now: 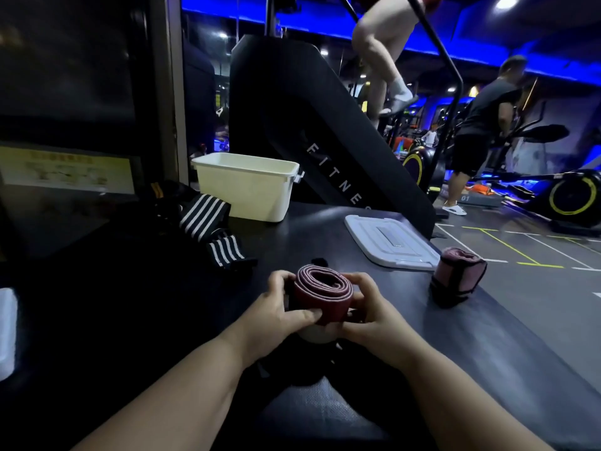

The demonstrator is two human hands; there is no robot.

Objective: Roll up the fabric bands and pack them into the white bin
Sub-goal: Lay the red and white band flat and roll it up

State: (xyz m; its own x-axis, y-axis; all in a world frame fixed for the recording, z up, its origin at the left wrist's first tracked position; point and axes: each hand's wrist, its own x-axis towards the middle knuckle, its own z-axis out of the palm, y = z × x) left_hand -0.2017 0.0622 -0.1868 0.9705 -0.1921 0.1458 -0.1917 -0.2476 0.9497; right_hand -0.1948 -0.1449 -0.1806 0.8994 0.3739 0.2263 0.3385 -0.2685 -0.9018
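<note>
Dark red fabric band (322,294), coiled w/ spiral end up, gripped low over dark tabletop (309,236) by left hand (283,307) and right hand (374,315), fingers curled round both sides, prob to stop uncoiling. Pinkish roll (458,275) parked upright by flat white lid (390,242). Open-topped white plastic bin (247,190) at back, well apart; black-and-white striped bands (208,222) beside it, unrolled.

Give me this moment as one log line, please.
left hand, right hand: grip maroon roll | white bin: lid off | striped bands: loose
</note>
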